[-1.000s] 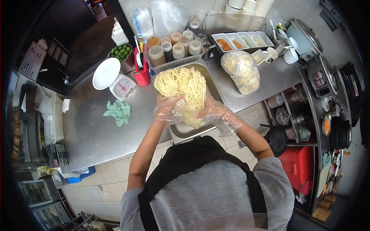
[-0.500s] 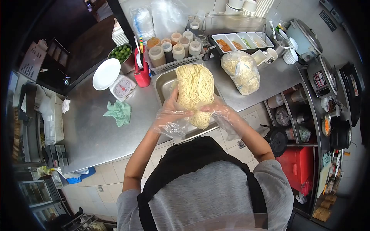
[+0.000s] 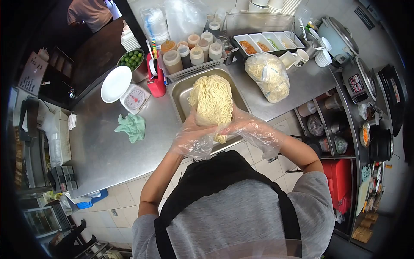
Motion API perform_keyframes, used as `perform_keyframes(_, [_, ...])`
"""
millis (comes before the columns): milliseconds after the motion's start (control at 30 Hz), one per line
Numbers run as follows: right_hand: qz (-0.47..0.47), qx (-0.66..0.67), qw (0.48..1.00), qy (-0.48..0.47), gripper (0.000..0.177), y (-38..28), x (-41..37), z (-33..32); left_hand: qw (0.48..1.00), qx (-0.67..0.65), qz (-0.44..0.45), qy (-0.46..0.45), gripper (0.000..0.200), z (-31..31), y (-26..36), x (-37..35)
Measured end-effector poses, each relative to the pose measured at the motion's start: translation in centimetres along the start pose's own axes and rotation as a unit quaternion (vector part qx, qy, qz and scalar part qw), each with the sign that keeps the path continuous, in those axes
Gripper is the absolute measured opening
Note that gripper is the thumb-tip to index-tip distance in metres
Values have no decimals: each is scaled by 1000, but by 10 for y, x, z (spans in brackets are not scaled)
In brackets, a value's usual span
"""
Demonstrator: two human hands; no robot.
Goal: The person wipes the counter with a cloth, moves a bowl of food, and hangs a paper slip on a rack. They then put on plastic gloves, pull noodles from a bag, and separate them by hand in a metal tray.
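Note:
A large clump of pale yellow noodles hangs over a rectangular metal tray, between my two hands. My left hand, in a clear plastic glove, cups the near left side of the clump. My right hand, gloved the same way, curls round the near right side. Some strands dangle below the hands toward the tray's near edge. The noodles hide many of the fingertips and much of the tray floor.
Behind the tray stands a grey basket of sauce bottles. To its right are a bag of noodles and a topping box. A kitchen scale, a green cloth and a bowl of limes lie left. Another person stands at far left.
The noodle clump has come lower and a little left over the tray, bunched more tightly. My right hand has moved in toward the left hand. A person has appeared at the top left.

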State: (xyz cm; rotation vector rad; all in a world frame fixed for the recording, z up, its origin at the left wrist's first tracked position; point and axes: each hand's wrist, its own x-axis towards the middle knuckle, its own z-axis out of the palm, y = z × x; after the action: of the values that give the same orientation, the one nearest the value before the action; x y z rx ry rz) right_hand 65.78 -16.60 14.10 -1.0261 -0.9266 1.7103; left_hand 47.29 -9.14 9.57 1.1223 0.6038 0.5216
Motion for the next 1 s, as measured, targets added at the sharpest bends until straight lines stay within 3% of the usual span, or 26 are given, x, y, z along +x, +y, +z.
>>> perform_keyframes(133, [-34,3,999,-1,110,1,4,5,998,-58,-32,19,85,1,2,-1])
perform_keyframes(333, [-33,25,999,-4,107,8,10,-1,994,-109,-3,14,71,4,2,-3])
perform_keyframes(433, [-31,42,999,2,108,6,9,2,997,-74,4,15,70,-4,-5,1])
perform_keyframes(667, [-91,24,995,-17,111,25,14,-7,997,-25,25,67,69,-4,-6,-1])
perform_keyframes(767, [-120,-62,991,-13,111,37,20,-17,996,25,53,70,69,-8,-8,0])
perform_keyframes(867, [-143,-8,990,-8,112,55,24,-24,991,76,73,86,73,-15,-22,4])
perform_keyframes(1000, [-97,-100,990,-28,111,40,21,-30,982,100,130,98,89,-19,-29,10])
